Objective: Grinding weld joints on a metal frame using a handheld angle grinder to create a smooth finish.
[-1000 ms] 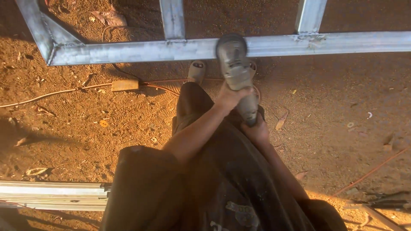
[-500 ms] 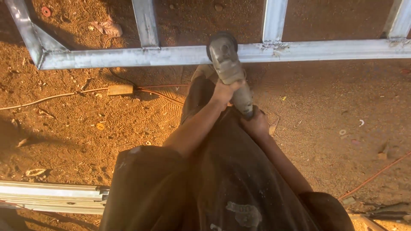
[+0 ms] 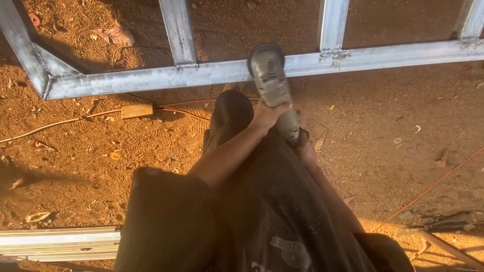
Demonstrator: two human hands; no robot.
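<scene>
While both hands steady it, angle grinder (image 3: 272, 85), centre frame: left hand (image 3: 269, 115) wrapped around mid-body, right hand (image 3: 305, 151) closed around rear, head against grey steel frame (image 3: 151, 78) rail.

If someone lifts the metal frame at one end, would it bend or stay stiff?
The frame probably stays stiff: its rail, uprights and corner brace look like welded box tube. It seems heavy for one person, since it runs past the picture on both sides. Flat on dirt, it should drag rather than roll.
</scene>
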